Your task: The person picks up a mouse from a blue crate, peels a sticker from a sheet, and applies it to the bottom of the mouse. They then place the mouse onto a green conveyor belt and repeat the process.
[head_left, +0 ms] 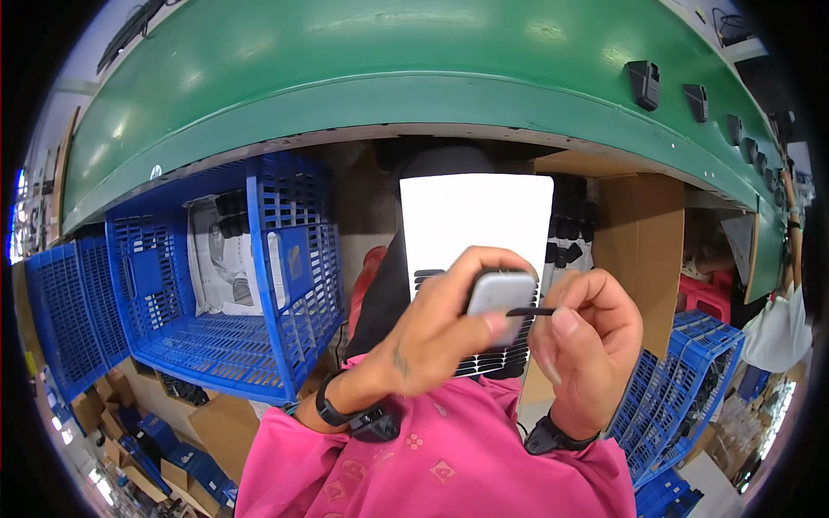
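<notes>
My left hand [436,324] is closed around a small grey rounded case [503,295], its thumb lying along the near side. A thin black strip [530,312] reaches from the left thumb tip across to my right hand [596,341], which pinches its other end between thumb and forefinger. Both hands are held above a white sheet [475,216] resting over my lap. Rows of dark strips [428,274] lie on the sheet's nearer half, partly hidden by my hands. Whether the strip touches the case cannot be made out.
Ahead runs a green workbench [389,99], with several black parts [644,85] lined up at its right. A blue crate [294,259] stands open on its side at left, holding papers. At right are a cardboard box [639,250], dark pieces [570,211] and another blue crate [669,397].
</notes>
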`<act>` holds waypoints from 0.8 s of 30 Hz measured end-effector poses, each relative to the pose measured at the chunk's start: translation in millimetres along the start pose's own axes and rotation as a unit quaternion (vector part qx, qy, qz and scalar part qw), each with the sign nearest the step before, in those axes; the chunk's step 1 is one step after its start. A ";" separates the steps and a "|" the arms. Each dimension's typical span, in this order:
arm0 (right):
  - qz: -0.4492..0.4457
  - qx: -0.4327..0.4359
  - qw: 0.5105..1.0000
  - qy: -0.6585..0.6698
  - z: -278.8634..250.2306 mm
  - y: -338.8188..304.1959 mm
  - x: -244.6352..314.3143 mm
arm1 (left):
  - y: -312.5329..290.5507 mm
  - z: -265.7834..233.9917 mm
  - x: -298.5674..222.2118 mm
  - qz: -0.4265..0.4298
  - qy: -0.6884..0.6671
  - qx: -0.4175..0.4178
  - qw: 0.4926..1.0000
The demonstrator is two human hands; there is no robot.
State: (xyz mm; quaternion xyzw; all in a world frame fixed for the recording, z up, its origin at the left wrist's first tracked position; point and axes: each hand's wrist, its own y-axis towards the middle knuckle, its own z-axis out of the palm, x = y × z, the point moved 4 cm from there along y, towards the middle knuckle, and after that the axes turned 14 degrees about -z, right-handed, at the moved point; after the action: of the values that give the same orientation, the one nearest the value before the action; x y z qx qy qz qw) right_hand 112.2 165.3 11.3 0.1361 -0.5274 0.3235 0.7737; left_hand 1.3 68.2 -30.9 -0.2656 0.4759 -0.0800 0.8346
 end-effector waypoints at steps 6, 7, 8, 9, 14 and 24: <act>-0.021 -0.028 0.999 0.034 14.7 -5.9 9.3 | -18.9 13.6 -17.7 0.065 0.057 -0.010 0.996; -0.019 -0.038 0.999 0.027 15.8 -6.0 10.2 | -19.7 14.0 -18.1 0.071 0.065 -0.013 0.995; -0.017 -0.036 0.999 0.029 16.2 -5.7 10.1 | -20.4 14.6 -17.7 0.070 0.065 -0.015 0.995; -0.015 -0.031 0.999 0.031 16.7 -5.3 9.7 | -21.2 14.7 -18.0 0.081 0.066 -0.024 0.994; -0.018 -0.028 0.999 0.034 13.8 -5.6 6.9 | -19.5 15.2 -17.1 0.092 0.069 -0.026 0.993; -0.024 -0.025 0.999 0.029 15.5 -4.9 6.0 | -20.6 13.3 -18.8 0.099 0.092 -0.032 0.990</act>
State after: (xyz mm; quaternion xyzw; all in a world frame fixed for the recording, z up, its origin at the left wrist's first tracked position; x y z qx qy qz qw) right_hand 105.5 155.2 23.7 0.1197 -0.5095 0.2949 0.7994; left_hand 4.9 62.9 -0.7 -0.2355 0.5768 -0.0054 0.7822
